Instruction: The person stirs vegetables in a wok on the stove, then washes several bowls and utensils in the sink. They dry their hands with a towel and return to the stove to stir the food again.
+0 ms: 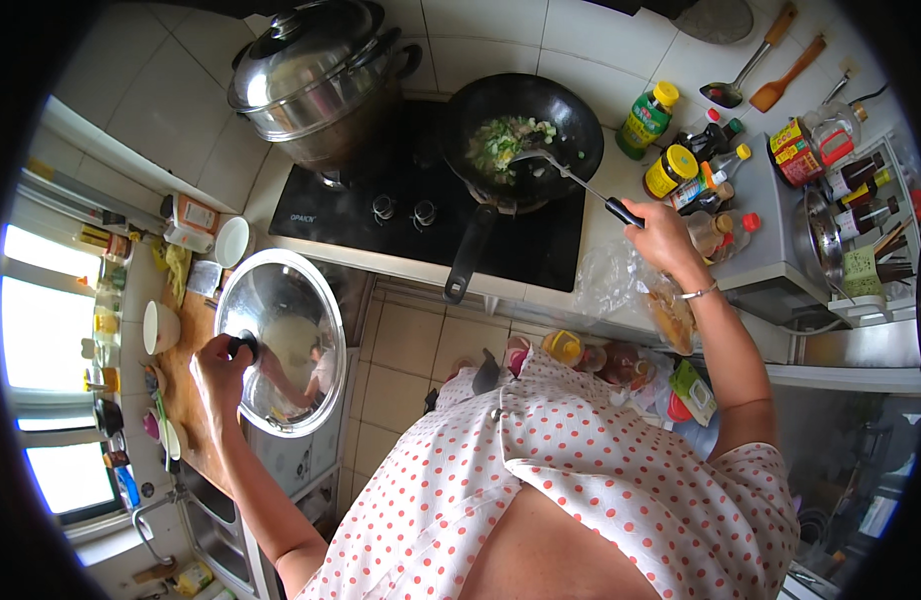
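My left hand (222, 369) grips the black knob of a shiny metal pan lid (288, 360), held up on edge over the left counter. With my right hand (661, 236) I hold the black handle of a metal spatula (580, 180). Its head rests among chopped green and pale food (502, 146) inside a black wok (520, 90). The wok sits on the right burner of a black glass gas stove (310, 217), its handle pointing toward me. What the spatula's head carries cannot be made out fully.
A lidded steel steamer pot (318, 97) stands on the left burner. Sauce bottles (704, 176) crowd the counter right of the wok, by a clear plastic bag (614, 274). White bowls (162, 328) and a wooden board (194, 397) lie left. Bottles (564, 346) stand low near my feet.
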Motion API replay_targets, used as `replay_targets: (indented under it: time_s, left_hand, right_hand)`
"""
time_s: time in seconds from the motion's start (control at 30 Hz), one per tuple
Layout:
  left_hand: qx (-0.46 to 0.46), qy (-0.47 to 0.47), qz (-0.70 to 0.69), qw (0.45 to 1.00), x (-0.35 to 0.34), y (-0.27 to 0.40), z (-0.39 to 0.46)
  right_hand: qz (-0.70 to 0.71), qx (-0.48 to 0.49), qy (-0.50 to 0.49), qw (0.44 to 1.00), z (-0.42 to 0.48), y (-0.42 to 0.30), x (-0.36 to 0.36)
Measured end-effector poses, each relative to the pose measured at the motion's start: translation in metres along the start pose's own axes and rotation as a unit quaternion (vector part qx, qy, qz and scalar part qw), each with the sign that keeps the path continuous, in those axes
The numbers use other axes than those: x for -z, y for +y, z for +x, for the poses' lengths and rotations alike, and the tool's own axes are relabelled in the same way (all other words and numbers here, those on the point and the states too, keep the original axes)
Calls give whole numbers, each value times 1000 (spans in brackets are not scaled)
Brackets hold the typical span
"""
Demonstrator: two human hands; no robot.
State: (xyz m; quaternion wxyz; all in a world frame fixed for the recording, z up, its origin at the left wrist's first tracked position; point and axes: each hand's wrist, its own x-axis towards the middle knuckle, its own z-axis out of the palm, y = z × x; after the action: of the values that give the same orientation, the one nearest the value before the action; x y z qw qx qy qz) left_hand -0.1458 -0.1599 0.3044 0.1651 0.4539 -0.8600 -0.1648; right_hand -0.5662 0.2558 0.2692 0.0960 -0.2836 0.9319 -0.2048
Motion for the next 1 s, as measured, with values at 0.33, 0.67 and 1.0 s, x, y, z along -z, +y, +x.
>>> replay_targets:
  time_s: [0.33, 0.67, 1.0]
  left_hand:
    - [-17, 6, 4, 1000, 3, 0, -4]
    - [20, -7, -2, 1000, 5, -11, -10]
    - [-3, 16, -7, 1000, 6, 5, -10]
  right_hand:
    - [16, 14, 82, 996, 22, 16, -15]
    - [-12, -9, 60, 998, -14, -10, 10]
    - [66, -38, 74, 994, 0, 5, -16]
